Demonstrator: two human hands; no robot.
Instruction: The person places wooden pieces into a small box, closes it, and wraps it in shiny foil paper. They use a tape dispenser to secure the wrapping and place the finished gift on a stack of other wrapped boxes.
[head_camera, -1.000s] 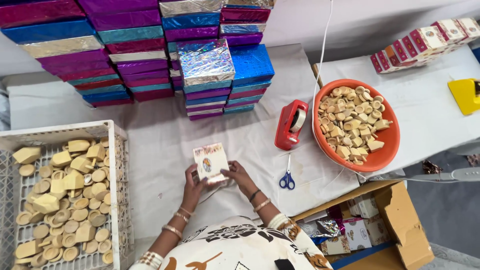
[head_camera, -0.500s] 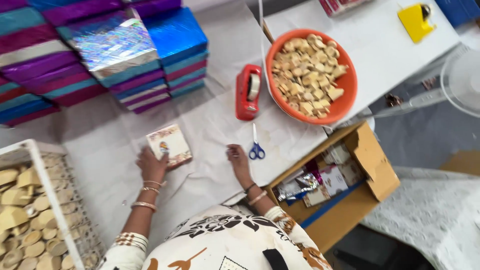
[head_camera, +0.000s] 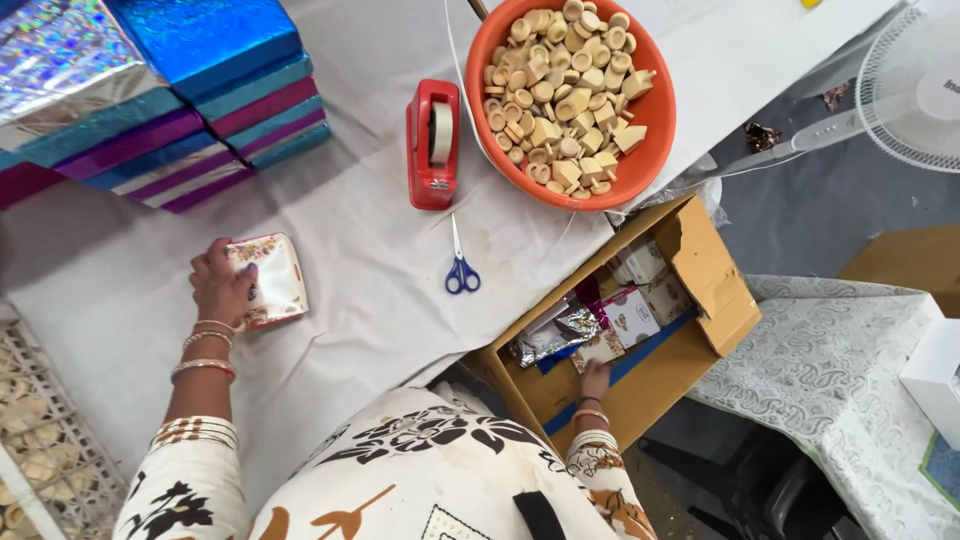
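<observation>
Fingers of the left hand (head_camera: 222, 287) pressed flat on a small patterned box (head_camera: 272, 280); bare cloth at six o'clock. Right hand (head_camera: 596, 381) reached into the cardboard carton (head_camera: 715, 290), grip hidden, couldn't tell.

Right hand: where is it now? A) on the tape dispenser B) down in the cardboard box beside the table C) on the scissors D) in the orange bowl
B: the right hand reaches into the open cardboard box among small packets, while the scissors, orange bowl and tape dispenser lie untouched on the table.
</observation>
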